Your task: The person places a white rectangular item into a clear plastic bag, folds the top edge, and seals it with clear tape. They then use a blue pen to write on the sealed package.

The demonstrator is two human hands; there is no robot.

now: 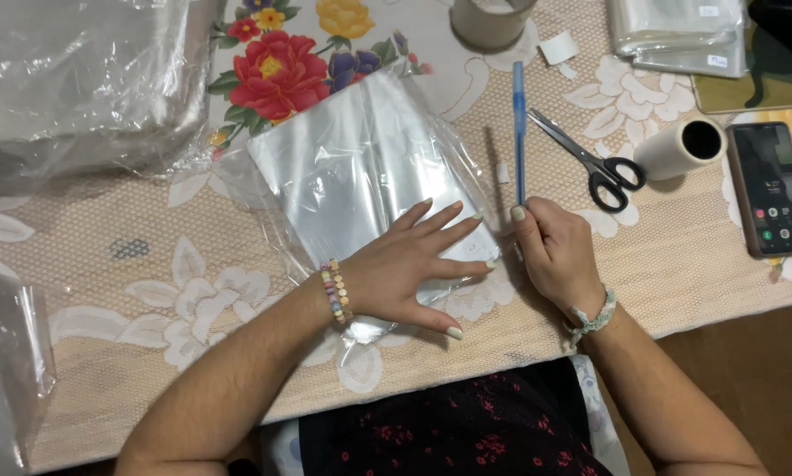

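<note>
- Left hand [414, 269] flat and spread, palm down on a stack of clear plastic bags [361, 167]; fingers fanned toward the right, grasping nothing, simply pressing; probably there to pin the slippery stack against the tablecloth [123, 291].
- Stack lying at a slant in the middle of the table, upper end over the red flower print, near end under the palm; loose film wrapper spilling out around its edges.
- Right hand [555, 256] clenched into a loose fist around the lower end of a blue pen [519, 132]; thumb on top, pen pointing away from the body, its near end hidden in the fist; held just beside the right edge of the stack, close to the left fingertips, so likely poised at that edge.
- Beaded bracelet [335, 292] on the left wrist; woven band [593, 317] on the right.
- Scissors [590, 159] lying shut just right of the pen; a paper roll [681, 148] beyond them, on its side; a phone [771, 188] face up near the table's right edge.
- More clear bags [674, 35] piled at the top right; crumpled plastic sheeting [70, 79] heaped at the top left; a tape roll [491, 19] at the top edge.
</note>
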